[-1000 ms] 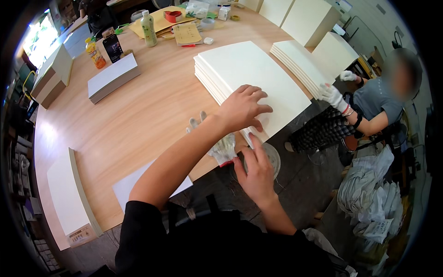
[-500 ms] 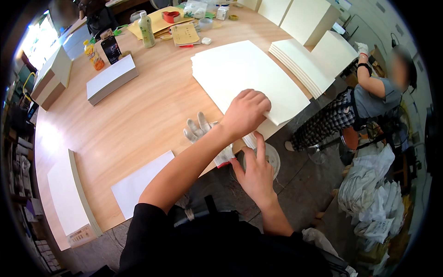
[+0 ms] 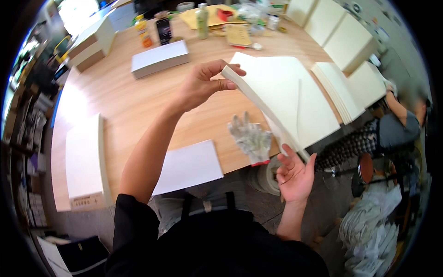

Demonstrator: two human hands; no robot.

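Left hand (image 3: 203, 85): now gripping raised paper sheaf (image 3: 261, 104) | right hand (image 3: 295, 179): turned palm-up

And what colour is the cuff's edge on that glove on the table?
The cuff's edge is red; it shows in the head view.

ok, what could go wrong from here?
1. The bundle of white sheets may slip or fan out: the left hand pinches one end, while the right hand is open by the near end, with no clear grip.
2. Paper cuts are possible: both hands are bare near sheet edges, and a glove lies unworn.
3. That glove could get knocked off, since its red cuff is at the edge of the table.
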